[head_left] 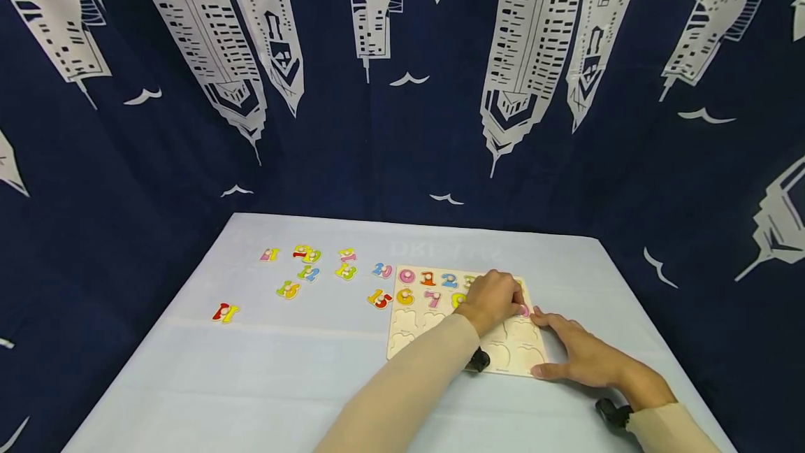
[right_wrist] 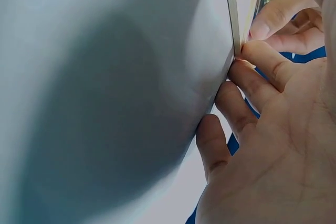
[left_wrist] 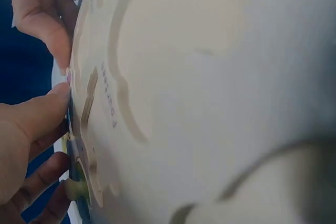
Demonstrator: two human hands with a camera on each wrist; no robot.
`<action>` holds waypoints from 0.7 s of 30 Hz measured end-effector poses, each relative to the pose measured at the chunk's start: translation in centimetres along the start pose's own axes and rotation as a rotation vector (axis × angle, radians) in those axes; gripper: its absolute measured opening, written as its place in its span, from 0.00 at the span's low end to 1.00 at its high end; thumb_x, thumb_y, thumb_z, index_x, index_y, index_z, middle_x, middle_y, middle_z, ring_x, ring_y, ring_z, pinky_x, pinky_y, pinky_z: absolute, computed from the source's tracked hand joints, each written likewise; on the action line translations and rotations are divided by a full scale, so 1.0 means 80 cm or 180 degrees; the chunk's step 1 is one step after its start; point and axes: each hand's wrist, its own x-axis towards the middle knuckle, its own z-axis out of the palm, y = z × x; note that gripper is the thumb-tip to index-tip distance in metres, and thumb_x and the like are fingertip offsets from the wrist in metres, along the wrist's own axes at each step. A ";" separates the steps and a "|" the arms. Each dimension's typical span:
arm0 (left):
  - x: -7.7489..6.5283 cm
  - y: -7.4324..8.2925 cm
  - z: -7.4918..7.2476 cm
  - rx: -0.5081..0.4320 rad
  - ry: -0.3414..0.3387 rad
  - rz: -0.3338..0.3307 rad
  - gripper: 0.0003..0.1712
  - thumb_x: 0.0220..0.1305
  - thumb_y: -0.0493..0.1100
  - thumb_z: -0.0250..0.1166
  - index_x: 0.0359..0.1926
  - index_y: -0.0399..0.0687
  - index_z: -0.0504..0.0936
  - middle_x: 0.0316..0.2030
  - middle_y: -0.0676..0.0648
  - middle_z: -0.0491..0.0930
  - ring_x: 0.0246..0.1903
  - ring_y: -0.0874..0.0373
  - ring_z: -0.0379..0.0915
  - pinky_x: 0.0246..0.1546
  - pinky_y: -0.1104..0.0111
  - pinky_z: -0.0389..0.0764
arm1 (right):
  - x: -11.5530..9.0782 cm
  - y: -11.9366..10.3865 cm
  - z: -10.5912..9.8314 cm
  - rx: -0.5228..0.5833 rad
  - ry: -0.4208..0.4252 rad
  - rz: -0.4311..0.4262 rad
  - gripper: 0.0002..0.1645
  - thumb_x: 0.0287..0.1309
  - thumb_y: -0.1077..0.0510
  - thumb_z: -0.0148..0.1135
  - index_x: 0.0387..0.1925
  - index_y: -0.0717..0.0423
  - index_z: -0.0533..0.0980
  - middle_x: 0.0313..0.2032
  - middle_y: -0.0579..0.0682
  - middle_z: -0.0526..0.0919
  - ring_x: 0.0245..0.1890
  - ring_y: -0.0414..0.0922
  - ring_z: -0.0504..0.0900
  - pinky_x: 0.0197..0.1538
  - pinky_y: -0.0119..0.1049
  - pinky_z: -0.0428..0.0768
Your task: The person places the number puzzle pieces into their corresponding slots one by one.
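A wooden number puzzle board (head_left: pixel 402 327) lies on the white table, with coloured number pieces in its two upper rows and bare recesses in its lower rows. My left hand (head_left: pixel 493 299) reaches across it and pinches a pink number piece (head_left: pixel 525 311) at the right end of the second row; the fingers partly cover that piece and its neighbours. Close beside it, my right hand (head_left: pixel 581 351) rests along the board's right edge with fingers extended, the thumb at the lower right corner. In the right wrist view, its fingertips (right_wrist: pixel 239 69) touch the board's edge and the table.
Left of the board lie several loose number pieces, among them a red-and-orange 15 (head_left: pixel 379 299), a 20 (head_left: pixel 381 270) and a yellow-green 13 (head_left: pixel 346 270). A red-and-yellow piece (head_left: pixel 225 312) sits farthest left. A dark blue cloth with white buildings (head_left: pixel 377 145) hangs behind the table.
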 end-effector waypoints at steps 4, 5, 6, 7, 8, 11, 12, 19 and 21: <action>-0.001 0.001 -0.004 0.0042 -0.0043 -0.0016 0.03 0.74 0.56 0.84 0.40 0.74 0.98 0.40 0.70 0.92 0.40 0.75 0.82 0.46 0.76 0.81 | 0.001 -0.001 0.000 0.0039 0.0008 0.0009 0.60 0.60 0.39 0.91 0.82 0.61 0.70 0.87 0.74 0.66 0.81 0.78 0.70 0.77 0.82 0.72; -0.002 0.001 -0.005 0.0056 -0.0061 0.0002 0.02 0.74 0.55 0.83 0.41 0.74 0.98 0.40 0.71 0.93 0.41 0.76 0.83 0.47 0.76 0.81 | 0.001 -0.001 0.000 0.0044 0.0010 0.0010 0.60 0.60 0.39 0.91 0.82 0.61 0.70 0.87 0.74 0.66 0.81 0.78 0.70 0.77 0.82 0.72; -0.003 0.000 -0.006 0.0069 -0.0089 0.0021 0.02 0.74 0.55 0.83 0.42 0.74 0.98 0.41 0.71 0.93 0.42 0.75 0.84 0.49 0.75 0.82 | 0.001 -0.001 0.000 0.0049 0.0010 0.0013 0.60 0.60 0.39 0.91 0.82 0.61 0.70 0.87 0.75 0.66 0.80 0.78 0.70 0.77 0.82 0.72; -0.004 -0.001 -0.007 0.0086 -0.0116 0.0053 0.02 0.74 0.54 0.83 0.44 0.74 0.99 0.42 0.71 0.94 0.44 0.75 0.84 0.51 0.74 0.82 | 0.001 -0.001 0.000 0.0033 0.0009 0.0020 0.60 0.60 0.39 0.91 0.82 0.61 0.70 0.87 0.75 0.66 0.80 0.78 0.70 0.77 0.82 0.72; -0.006 -0.003 -0.008 0.0108 -0.0146 0.0094 0.04 0.74 0.54 0.83 0.47 0.74 0.99 0.44 0.71 0.94 0.46 0.75 0.85 0.53 0.73 0.83 | 0.001 -0.001 0.000 0.0025 0.0009 0.0023 0.61 0.60 0.39 0.90 0.82 0.62 0.70 0.86 0.75 0.66 0.80 0.78 0.70 0.77 0.82 0.72; -0.012 -0.010 -0.014 0.0133 -0.0194 0.0226 0.11 0.75 0.54 0.82 0.55 0.72 0.97 0.51 0.70 0.95 0.53 0.74 0.88 0.59 0.72 0.84 | 0.001 -0.001 0.001 0.0008 0.0010 0.0064 0.62 0.60 0.37 0.90 0.83 0.61 0.70 0.87 0.74 0.66 0.81 0.78 0.70 0.77 0.81 0.72; -0.015 -0.013 -0.016 0.0123 -0.0199 0.0265 0.13 0.75 0.54 0.82 0.58 0.71 0.97 0.53 0.69 0.95 0.54 0.73 0.88 0.61 0.71 0.84 | 0.001 0.000 0.001 0.0012 0.0011 0.0066 0.62 0.60 0.37 0.90 0.82 0.61 0.70 0.87 0.74 0.66 0.81 0.78 0.70 0.77 0.82 0.72; -0.040 -0.038 -0.035 -0.0214 -0.0096 0.0395 0.17 0.79 0.52 0.78 0.65 0.64 0.95 0.62 0.64 0.94 0.64 0.68 0.89 0.68 0.73 0.85 | 0.002 0.001 0.002 0.0006 -0.0006 0.0055 0.62 0.59 0.36 0.90 0.82 0.61 0.70 0.87 0.74 0.65 0.81 0.79 0.68 0.77 0.84 0.71; -0.047 -0.046 -0.042 -0.0279 -0.0088 0.0405 0.17 0.80 0.53 0.77 0.65 0.63 0.95 0.64 0.63 0.93 0.67 0.66 0.88 0.71 0.71 0.84 | 0.002 0.002 0.002 0.0030 -0.0016 0.0073 0.62 0.59 0.35 0.90 0.82 0.61 0.70 0.88 0.74 0.64 0.81 0.79 0.68 0.77 0.84 0.70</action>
